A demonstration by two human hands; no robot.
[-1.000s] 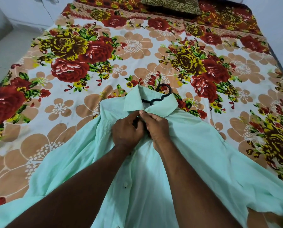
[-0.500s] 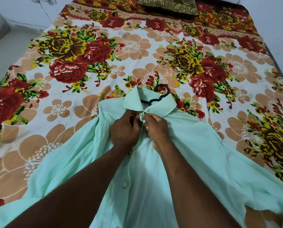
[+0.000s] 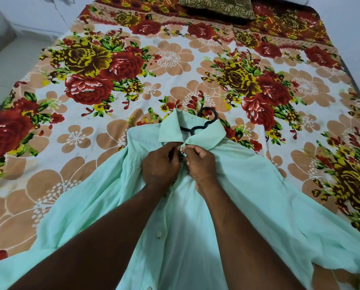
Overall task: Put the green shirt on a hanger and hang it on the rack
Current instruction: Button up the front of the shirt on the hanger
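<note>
- Green shirt [image 3: 248,195]: pale mint, spread front-up on the bed, hem nearest the viewer, collar pointing away. A white button [image 3: 159,234] shows on the placket between the two forearms.
- Left hand [image 3: 161,164]: resting on the shirt's chest just below the collar, fingers curled together and pinching the left placket edge at the neck.
- Right hand [image 3: 200,162]: touching the left hand, thumb and forefinger closed on a small fold of the right placket edge (right at the collar's meeting point).
- Collar [image 3: 206,133]: both flaps folded down, meeting above the fingertips.
- Hanger [image 3: 204,122]: black; only the hook and a short stretch of neck show, emerging from the collar opening, with the hook lying flat on the bedsheet. The rest is hidden inside the shirt.
- Bedsheet [image 3: 175,65]: white ground, large red and yellow roses, tan blossoms; covers the whole bed.
- Pillow [image 3: 214,6]: olive and cream pattern, at the far end of the bed.
- Floor [image 3: 5,65]: pale tiles, far left.
</note>
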